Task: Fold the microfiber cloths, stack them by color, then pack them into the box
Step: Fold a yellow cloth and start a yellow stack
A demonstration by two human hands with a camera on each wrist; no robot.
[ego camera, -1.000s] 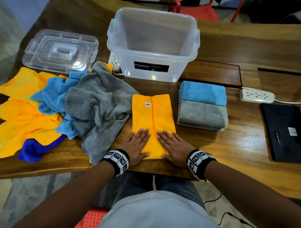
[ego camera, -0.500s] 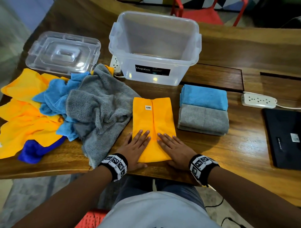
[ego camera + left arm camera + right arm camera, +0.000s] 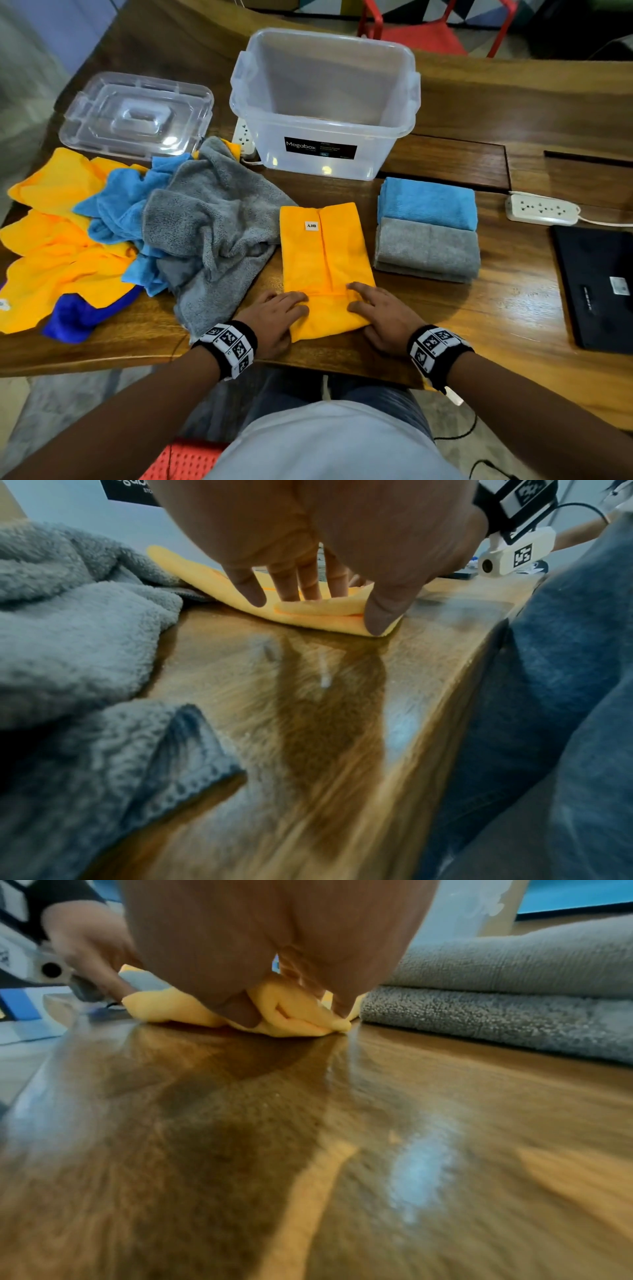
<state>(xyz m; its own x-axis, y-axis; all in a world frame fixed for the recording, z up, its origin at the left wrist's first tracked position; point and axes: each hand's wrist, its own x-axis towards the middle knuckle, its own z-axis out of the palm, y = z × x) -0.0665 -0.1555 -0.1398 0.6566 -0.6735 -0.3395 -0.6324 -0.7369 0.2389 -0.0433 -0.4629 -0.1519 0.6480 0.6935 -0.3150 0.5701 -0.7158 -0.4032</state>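
A yellow cloth (image 3: 323, 260), folded into a long strip with a white tag, lies on the wooden table (image 3: 513, 308) before me. My left hand (image 3: 277, 317) pinches its near left corner; the left wrist view shows the thumb (image 3: 380, 615) under the edge and fingers on top. My right hand (image 3: 376, 313) pinches the near right corner, bunching the yellow cloth (image 3: 291, 1015). A folded blue cloth (image 3: 428, 204) and a folded grey cloth (image 3: 426, 250) lie to the right. The clear box (image 3: 325, 102) stands empty behind.
A heap of unfolded grey (image 3: 212, 222), blue (image 3: 116, 205), yellow (image 3: 58, 253) and dark blue (image 3: 78, 315) cloths lies at the left. The clear lid (image 3: 137, 114) sits behind it. A power strip (image 3: 543, 209) and a black flat object (image 3: 599, 287) lie at the right.
Both hands were pressing flat on the cloth's near end; they have slid back and apart to its near corners and now pinch them, lifting the edge a little.
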